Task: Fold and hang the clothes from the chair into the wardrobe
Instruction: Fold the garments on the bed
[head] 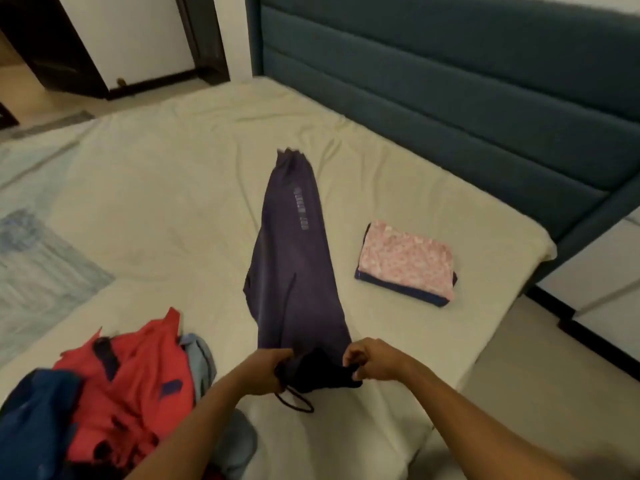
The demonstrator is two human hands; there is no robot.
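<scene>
A pair of dark purple jogging trousers [294,271] lies lengthwise on the bed [166,202], legs together and stretched away from me, with pale lettering down one leg. My left hand [265,370] grips the waistband at its left corner and my right hand [369,360] pinches it at the right corner. A dark drawstring [294,403] loops out below the waistband. To the right rests a folded pink patterned garment [405,261] on top of a dark blue one.
A heap of unfolded clothes [114,382], red, blue and grey, sits at the bed's near left. The teal padded headboard [450,98] runs along the right. A pale patterned sheet [31,258] covers the bed's left part. Floor shows at the lower right.
</scene>
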